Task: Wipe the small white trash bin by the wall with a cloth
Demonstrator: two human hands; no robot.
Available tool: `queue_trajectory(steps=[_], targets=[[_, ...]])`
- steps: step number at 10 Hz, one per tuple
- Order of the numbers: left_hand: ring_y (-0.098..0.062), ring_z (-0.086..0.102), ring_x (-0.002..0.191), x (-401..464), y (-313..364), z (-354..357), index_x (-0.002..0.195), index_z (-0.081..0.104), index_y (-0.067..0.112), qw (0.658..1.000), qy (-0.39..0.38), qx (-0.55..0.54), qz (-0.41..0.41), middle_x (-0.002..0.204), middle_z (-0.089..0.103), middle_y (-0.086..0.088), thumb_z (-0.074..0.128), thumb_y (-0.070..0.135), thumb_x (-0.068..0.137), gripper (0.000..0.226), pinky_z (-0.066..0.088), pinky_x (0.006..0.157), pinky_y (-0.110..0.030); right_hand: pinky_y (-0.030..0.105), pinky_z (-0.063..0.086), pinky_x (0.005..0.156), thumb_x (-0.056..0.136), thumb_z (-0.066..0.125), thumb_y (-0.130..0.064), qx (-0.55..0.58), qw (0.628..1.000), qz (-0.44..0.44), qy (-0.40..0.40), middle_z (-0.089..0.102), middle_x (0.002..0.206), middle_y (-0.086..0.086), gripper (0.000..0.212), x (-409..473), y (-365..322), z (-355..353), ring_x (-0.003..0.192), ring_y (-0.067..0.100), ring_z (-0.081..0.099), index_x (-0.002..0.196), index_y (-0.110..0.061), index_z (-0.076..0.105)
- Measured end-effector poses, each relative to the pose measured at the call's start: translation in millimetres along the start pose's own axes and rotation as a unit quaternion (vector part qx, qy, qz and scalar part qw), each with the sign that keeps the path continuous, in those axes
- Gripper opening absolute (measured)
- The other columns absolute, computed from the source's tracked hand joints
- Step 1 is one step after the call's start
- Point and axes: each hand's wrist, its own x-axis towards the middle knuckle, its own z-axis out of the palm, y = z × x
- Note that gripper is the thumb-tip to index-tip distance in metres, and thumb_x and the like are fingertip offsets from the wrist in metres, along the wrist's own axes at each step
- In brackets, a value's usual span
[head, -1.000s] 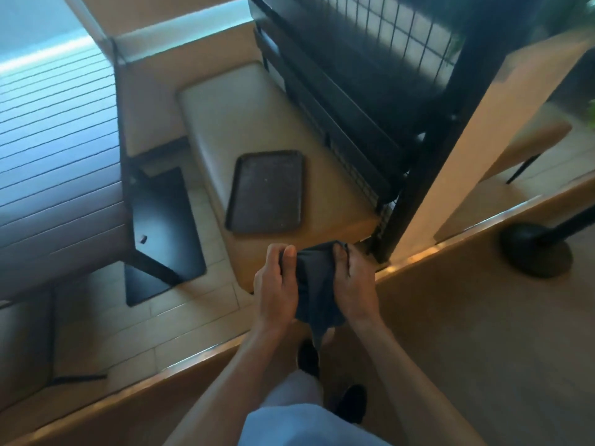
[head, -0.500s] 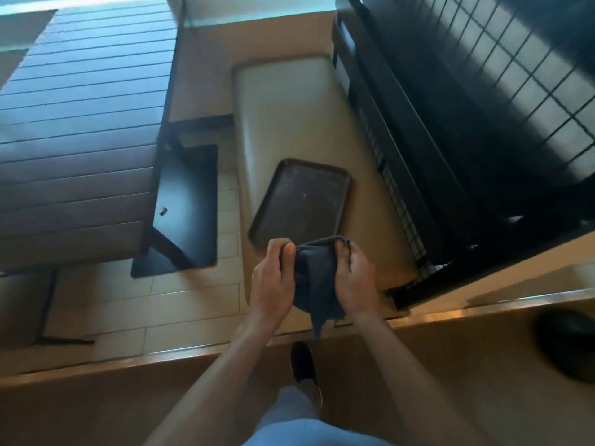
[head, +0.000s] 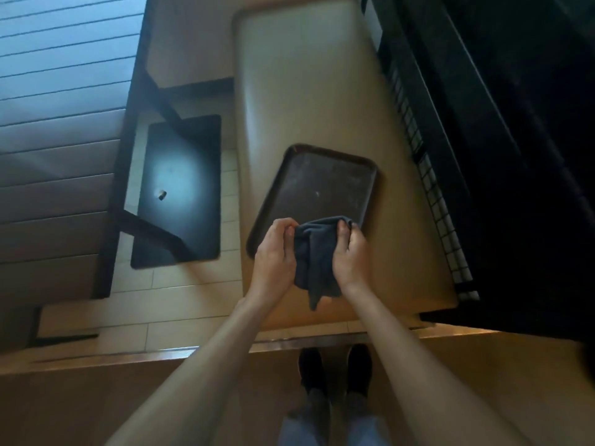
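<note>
1. Both hands hold the dark cloth (head: 314, 255) in front of the body: the left hand (head: 275, 252) pinches its upper left edge between thumb and curled fingers, and the right hand (head: 351, 252) grips the upper right edge the same way. The cloth bunches between them, with a tail hanging below.
2. Judged from this, the step in hand is readying the cloth, folding or gathering it; no wiping has begun.
3. The small white trash bin is nowhere in this view, so the next move calls for finding it by the wall and carrying the cloth there.
4. Behind the hands, a dark tray (head: 317, 188) lies on the near end of a beige bench seat (head: 302, 91), askew to its edges.
5. A slatted table (head: 54, 123) stands left of the bench, its black base plate (head: 180, 191) on the tiled floor.
6. The right side is a dark wire-grid partition (head: 428, 175), too shadowed to read. The fingertips are partly buried in the cloth.
</note>
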Motion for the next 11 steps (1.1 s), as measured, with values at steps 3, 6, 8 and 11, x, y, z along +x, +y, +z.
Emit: queue_trajectory(steps=[3,6,8,11], targets=[[-0.011,0.062,0.092,78,-76,75,0.109,0.052,0.03,0.996,-0.02,0.075,-0.035,0.103,0.062,0.006,0.035,0.039,0.107,0.019,0.055,0.081,-0.046,0.012,0.037,0.053,0.107,0.035,-0.037,-0.049,0.998,0.03,-0.001,0.056,0.071,-0.01,0.034,92,82,56,0.06,0.001,0.053,0.098,-0.014,0.057],[-0.018,0.059,0.092,128,-133,125,0.115,0.053,0.022,0.985,-0.071,0.151,-0.032,0.109,0.061,-0.001,0.035,0.033,0.108,0.023,0.048,0.078,-0.039,0.052,0.055,0.066,0.105,0.034,-0.046,-0.134,0.991,0.017,-0.018,0.067,0.083,0.012,0.039,154,143,90,0.076,0.033,0.066,0.097,-0.016,0.056],[-0.024,0.059,0.105,154,-143,138,0.126,0.052,0.028,0.981,-0.108,0.158,-0.043,0.12,0.057,-0.001,0.036,0.03,0.107,0.025,0.041,0.08,-0.032,0.04,0.049,0.061,0.104,0.037,-0.043,-0.205,0.978,-0.011,-0.047,0.067,0.082,0.011,0.035,187,150,84,0.076,0.033,0.066,0.097,-0.015,0.058],[-0.033,0.052,0.125,140,-125,119,0.15,0.03,0.033,0.96,-0.188,0.189,-0.09,0.149,0.037,-0.006,0.043,0.033,0.103,0.049,0.042,0.093,-0.037,0.041,0.044,0.101,0.101,0.049,-0.035,-0.262,0.955,0.042,-0.133,0.043,0.144,0.009,0.049,177,126,63,0.128,0.029,0.049,0.144,-0.015,0.043]])
